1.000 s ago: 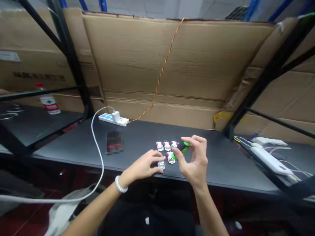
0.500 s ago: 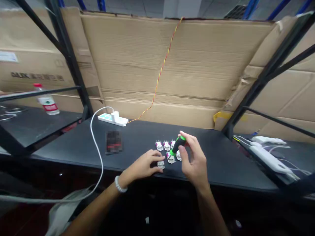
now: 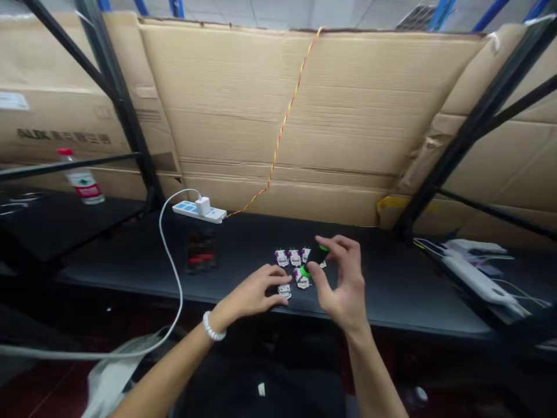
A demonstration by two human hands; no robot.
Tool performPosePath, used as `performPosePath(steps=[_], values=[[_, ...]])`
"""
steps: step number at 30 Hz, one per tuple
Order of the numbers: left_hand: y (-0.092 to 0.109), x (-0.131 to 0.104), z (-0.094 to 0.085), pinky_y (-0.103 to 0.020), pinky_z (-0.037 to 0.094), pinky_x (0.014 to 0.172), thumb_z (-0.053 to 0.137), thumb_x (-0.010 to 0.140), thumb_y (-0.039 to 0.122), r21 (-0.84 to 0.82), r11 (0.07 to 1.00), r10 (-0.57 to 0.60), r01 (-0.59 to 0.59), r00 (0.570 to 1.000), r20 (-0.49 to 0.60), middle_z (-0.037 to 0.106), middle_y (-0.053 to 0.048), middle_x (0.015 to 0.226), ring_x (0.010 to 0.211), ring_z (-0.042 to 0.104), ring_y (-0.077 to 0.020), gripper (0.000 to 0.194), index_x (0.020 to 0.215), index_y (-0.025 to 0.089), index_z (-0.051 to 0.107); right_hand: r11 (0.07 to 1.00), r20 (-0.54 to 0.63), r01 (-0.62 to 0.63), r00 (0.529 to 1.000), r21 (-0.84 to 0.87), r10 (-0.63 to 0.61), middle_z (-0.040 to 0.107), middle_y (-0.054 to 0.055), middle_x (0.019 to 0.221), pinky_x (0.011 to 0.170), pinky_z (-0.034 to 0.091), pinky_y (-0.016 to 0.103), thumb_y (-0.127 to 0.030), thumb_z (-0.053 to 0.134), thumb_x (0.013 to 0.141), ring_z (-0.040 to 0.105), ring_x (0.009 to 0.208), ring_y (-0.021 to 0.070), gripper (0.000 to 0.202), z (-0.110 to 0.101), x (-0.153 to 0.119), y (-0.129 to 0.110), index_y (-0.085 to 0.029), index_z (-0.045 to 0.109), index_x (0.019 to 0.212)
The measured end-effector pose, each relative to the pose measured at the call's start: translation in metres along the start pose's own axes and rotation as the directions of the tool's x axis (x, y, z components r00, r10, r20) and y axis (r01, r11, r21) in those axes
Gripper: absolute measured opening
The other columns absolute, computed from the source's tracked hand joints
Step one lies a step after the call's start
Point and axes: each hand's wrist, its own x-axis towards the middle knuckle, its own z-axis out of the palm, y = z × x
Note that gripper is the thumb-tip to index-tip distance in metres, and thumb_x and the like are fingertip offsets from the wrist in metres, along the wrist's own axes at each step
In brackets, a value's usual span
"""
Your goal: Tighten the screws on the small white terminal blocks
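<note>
Near the front edge of the black table, my left hand [image 3: 261, 290] grips a small white part [image 3: 284, 291] between thumb and fingers. My right hand [image 3: 342, 278] is closed round a screwdriver [image 3: 317, 255] with a black and green handle. The screwdriver slants down to the left, and its thin shaft points at the part in my left hand; whether the tip touches is too small to tell. Several similar white parts with purple pieces, such as this one [image 3: 282, 258], lie just beyond my hands. My right hand and the handle partly hide some of them.
A white power strip [image 3: 209, 215] with a plug and white cable [image 3: 167, 255] is at the back left. A dark blurred object [image 3: 201, 252] lies in front of it. Cardboard [image 3: 348, 116] walls the back. A bottle [image 3: 87, 184] stands left beyond the black frame; white strips [image 3: 478, 281] lie right.
My right hand has turned around the screwdriver handle, its fingers now covering more of it. My left hand stays on the white part in the same place.
</note>
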Motion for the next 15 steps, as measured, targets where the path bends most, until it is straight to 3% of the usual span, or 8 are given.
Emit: performPosePath(steps=[3, 7, 12, 15], values=[[0.0002, -0.0002, -0.0004, -0.045, 0.048, 0.117, 0.083, 0.094, 0.038, -0.004, 1.0, -0.006, 0.006, 1.0, -0.002, 0.069, -0.009, 0.136, 0.128, 0.062, -0.0288, 0.048, 0.14, 0.029, 0.072, 1.0, -0.048, -0.001, 0.999, -0.003, 0.001, 0.064, 0.008, 0.118, 0.087, 0.06, 0.039, -0.025, 0.073, 0.096, 0.067, 0.097, 0.0211, 0.034, 0.0021, -0.0011, 0.0011, -0.03, 0.072, 0.13], [0.0003, 0.0001, -0.0005, -0.045, 0.049, 0.116, 0.083, 0.094, 0.036, 0.008, 1.0, -0.002, 0.002, 1.0, 0.005, 0.07, -0.009, 0.134, 0.126, 0.063, -0.0285, 0.047, 0.139, 0.028, 0.073, 0.999, 0.059, -0.018, 0.998, 0.047, 0.015, 0.067, 0.011, 0.136, 0.105, 0.057, 0.047, -0.02, 0.053, 0.105, 0.067, 0.123, 0.0267, 0.043, 0.0021, -0.0003, 0.0002, -0.03, 0.062, 0.146], [0.0008, 0.0008, -0.0001, -0.043, 0.049, 0.116, 0.085, 0.092, 0.036, 0.007, 1.0, 0.002, -0.002, 1.0, -0.003, 0.07, -0.009, 0.135, 0.127, 0.062, -0.0284, 0.049, 0.139, 0.027, 0.073, 0.999, -0.093, 0.016, 0.995, -0.052, -0.02, 0.061, 0.007, 0.115, 0.083, 0.06, 0.039, -0.026, 0.077, 0.094, 0.065, 0.09, 0.0199, 0.035, 0.0033, 0.0007, -0.0006, -0.028, 0.072, 0.128], [0.0029, 0.0014, -0.0013, -0.044, 0.048, 0.116, 0.085, 0.092, 0.035, 0.004, 1.0, -0.005, 0.005, 1.0, 0.004, 0.07, -0.009, 0.133, 0.126, 0.062, -0.0284, 0.049, 0.138, 0.026, 0.073, 1.0, -0.055, 0.012, 0.998, -0.007, -0.013, 0.066, 0.008, 0.119, 0.09, 0.06, 0.04, -0.022, 0.066, 0.1, 0.068, 0.1, 0.0217, 0.033, 0.0036, -0.0003, 0.0022, -0.028, 0.07, 0.133]])
